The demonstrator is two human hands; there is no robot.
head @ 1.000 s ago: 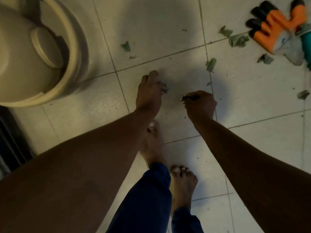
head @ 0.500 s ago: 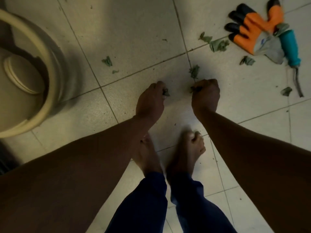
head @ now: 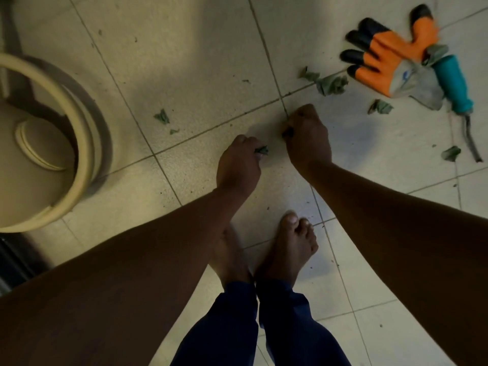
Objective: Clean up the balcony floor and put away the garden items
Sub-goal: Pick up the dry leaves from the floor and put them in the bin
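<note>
On the pale tiled floor [head: 200, 43], nearest to me, two bare feet [head: 290, 244] stand side by side under dark blue trouser legs [head: 232, 326]. Just beyond the feet, both arms reach down. The left hand [head: 239, 165] is curled round a small bunch of green leaf scraps [head: 262, 150] that pokes out past its fingers. The right hand [head: 307, 136], just beside it and a little further from the feet, is closed in a fist; a dark bit of leaf [head: 287, 133] shows at its thumb side, pinched there, close to the floor.

Further from the feet and off to their left sits a large cream bucket [head: 87, 143], open at the top. Between bucket and hands lie two small leaf bits [head: 162, 117].

Beyond the feet to their right, a crumpled leaf clump [head: 331, 85] lies on a tile joint, with more scraps [head: 380, 107] near it. Farthest off, an orange and black garden glove [head: 383, 54] lies touching a teal-handled hand tool [head: 453, 80].
</note>
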